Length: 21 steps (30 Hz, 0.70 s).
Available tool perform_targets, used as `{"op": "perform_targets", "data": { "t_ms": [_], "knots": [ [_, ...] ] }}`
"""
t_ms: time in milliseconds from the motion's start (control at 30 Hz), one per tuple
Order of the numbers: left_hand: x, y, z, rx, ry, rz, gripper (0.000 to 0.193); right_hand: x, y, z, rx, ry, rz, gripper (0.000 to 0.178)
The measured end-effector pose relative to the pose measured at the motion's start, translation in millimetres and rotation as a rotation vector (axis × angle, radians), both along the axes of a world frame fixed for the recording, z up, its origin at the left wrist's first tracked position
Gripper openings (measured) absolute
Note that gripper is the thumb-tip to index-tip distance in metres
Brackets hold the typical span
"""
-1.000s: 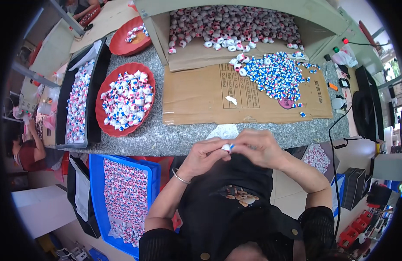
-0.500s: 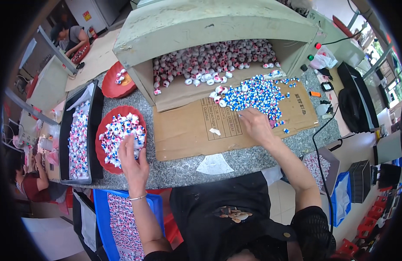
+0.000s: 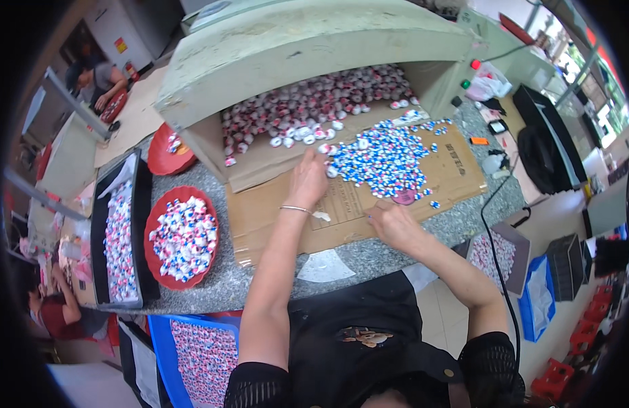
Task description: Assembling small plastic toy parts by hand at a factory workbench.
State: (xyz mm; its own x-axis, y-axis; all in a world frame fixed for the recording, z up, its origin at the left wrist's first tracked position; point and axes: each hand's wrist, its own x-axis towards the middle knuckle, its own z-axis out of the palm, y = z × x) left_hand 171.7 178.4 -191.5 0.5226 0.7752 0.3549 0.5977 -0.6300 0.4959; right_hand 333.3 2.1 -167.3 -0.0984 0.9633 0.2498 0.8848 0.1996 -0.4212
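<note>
My left hand (image 3: 309,180) reaches over the cardboard sheet (image 3: 274,217), its bent fingers at the small white-and-pink pieces (image 3: 325,149) by the pile's left edge. What lies between those fingertips is hidden. On the right, my right hand (image 3: 396,228) is closed in a pinch just in front of the pile of small blue-and-white pieces (image 3: 379,160). A small blue bit (image 3: 371,216) shows at its fingertips. A round pink disc (image 3: 403,197) lies beyond this hand. Many rounded white-and-pink pieces (image 3: 314,102) fill the pale green box-like hood (image 3: 314,51) behind.
Left of the cardboard stands a red scalloped bowl (image 3: 148,241) of white, blue and pink pieces. Beyond it are another red bowl (image 3: 166,162) and a black tray (image 3: 150,272). A black cable (image 3: 490,245) hangs at right. Two people work at far left.
My left hand has left the red bowl and moved right to the white-and-pink pieces beside the pile. The right hand has drawn back slightly toward me. The whole view has shifted.
</note>
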Motion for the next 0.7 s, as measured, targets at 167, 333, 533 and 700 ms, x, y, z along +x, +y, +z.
{"op": "perform_targets", "data": {
  "t_ms": [167,333,533,700],
  "knots": [
    [4,-6,2,0.100,0.123,-0.085,0.027,5,0,-3,-0.067,-0.010,-0.045,0.008],
    [-17,-13,5,0.061,-0.202,-0.017,0.024,6,-1,-26,0.097,-0.101,0.032,0.007],
    [-84,-79,29,-0.721,-0.625,-0.110,0.031,-5,-13,-43,0.180,-0.026,0.038,0.013],
    [-139,-119,9,-0.927,-0.697,-0.079,0.038,-11,-14,-26,0.087,-0.079,0.015,0.012]
  ]
}}
